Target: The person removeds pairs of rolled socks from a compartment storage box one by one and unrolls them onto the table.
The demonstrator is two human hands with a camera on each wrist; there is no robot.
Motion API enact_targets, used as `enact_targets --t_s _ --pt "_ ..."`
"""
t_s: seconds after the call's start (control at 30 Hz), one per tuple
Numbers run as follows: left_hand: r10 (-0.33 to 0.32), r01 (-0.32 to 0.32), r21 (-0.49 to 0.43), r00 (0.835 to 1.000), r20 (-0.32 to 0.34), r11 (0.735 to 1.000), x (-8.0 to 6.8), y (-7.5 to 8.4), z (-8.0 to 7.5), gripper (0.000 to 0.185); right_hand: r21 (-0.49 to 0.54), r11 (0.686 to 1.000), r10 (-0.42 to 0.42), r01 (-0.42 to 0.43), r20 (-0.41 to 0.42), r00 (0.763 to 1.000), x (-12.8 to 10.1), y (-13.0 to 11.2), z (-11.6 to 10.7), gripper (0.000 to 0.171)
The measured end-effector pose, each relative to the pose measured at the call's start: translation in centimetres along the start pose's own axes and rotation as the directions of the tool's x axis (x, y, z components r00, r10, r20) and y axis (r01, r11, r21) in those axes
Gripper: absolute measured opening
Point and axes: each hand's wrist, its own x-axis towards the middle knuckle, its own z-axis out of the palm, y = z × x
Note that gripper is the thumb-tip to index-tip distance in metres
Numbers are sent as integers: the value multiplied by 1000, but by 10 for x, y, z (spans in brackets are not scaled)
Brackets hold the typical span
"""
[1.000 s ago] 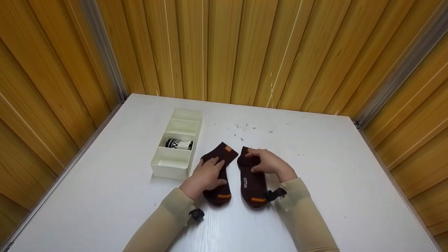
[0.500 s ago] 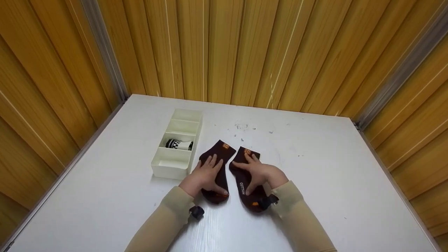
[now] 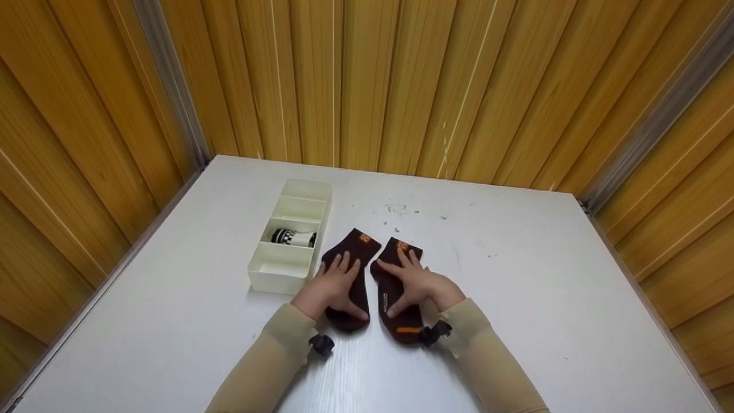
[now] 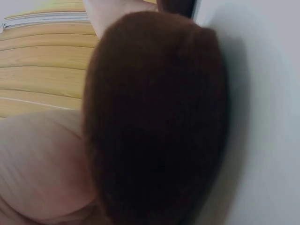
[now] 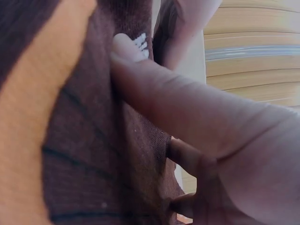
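Maroon socks [image 3: 358, 291], a pair, lie flat side by side on the tabletop [image 3: 545, 321], cuffs on the far side, toes nearer. L to R:

Box [image 3: 278, 282]: long, pale, 4 compts in a row. B/w checked bundle [image 3: 293, 237] lies in 2nd compt from near end; reads as the done part. Maroon pair is outside the box, neither rolled nor tucked together, so prob. an early stage for these, most of their handling left.

L sock [image 3: 358, 291]: just beside box's R wall, v. tight there; can't tell if touching. L hand [image 3: 335, 287] rests on it, fingers straight & apart, thumb twd toe, no grip.

Btwn socks: narrow strip of tabletop, little room inward.

R sock [image 3: 391, 287]: R hand [image 3: 418, 285] on top, fingers also spread, thumb down by the white lettering, nothing pinched.

Far R: tabletop runs wide to its R edge by the plank wall [image 3: 688, 229]; most free room this side. Back edge well beyond cuffs; near edge out of frame.
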Motion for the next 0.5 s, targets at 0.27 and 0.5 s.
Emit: enact_targets --t_s 0.27,0.5 --pt "-19 19 25 1000 13 1000 -5 4 -2 127 6 1000 -22 22 -5 1000 0 -3 1 113" --pt "-19 17 62 999 33 998 -5 4 -6 127 5 1000 -9 9 0 1000 -2 -8 3 113"
